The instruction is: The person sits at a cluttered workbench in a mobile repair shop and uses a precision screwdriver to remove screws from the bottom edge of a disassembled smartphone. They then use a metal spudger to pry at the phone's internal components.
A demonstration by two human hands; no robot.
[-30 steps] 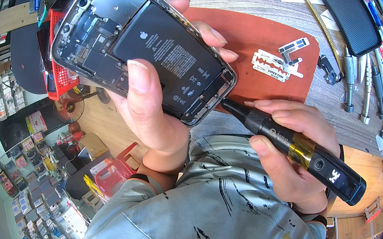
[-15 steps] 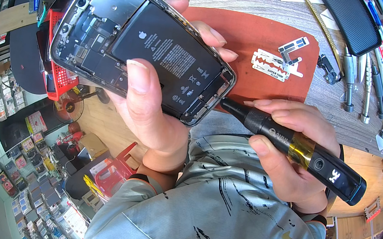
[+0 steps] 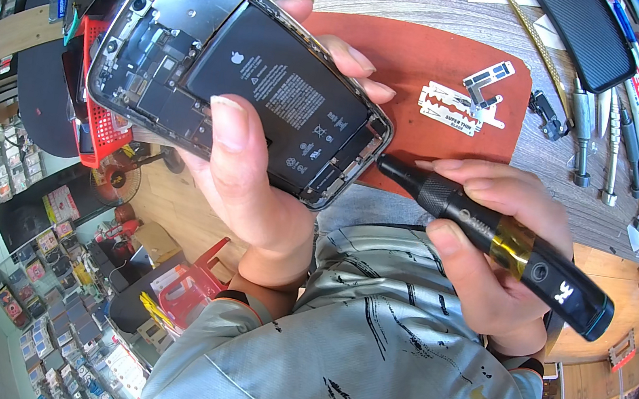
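Observation:
My left hand [image 3: 247, 165] grips an opened smartphone [image 3: 172, 89], thumb across its front and fingertips along its far edge. The phone is tilted, with its black battery [image 3: 272, 70] and circuit parts exposed. In my right hand [image 3: 492, 248] is a black pen-shaped electric screwdriver [image 3: 479, 226] with a band of yellow tape and a small lit display. Its narrow tip is at the phone's bottom edge; whether it touches the frame I cannot tell. My right fingers wrap round the knurled body.
Beneath the phone lies a reddish-brown mat [image 3: 405, 56] on a wood-grain table. On it are a razor blade [image 3: 455, 108] and a small metal bracket [image 3: 487, 80]. A black phone part [image 3: 548, 116] lies beside the mat. Several hand tools [image 3: 617, 147] line the right side; a red basket [image 3: 104, 136] stands left.
The screwdriver has shifted slightly right and its tip has risen a little along the phone's bottom edge. The phone has barely moved in my left hand.

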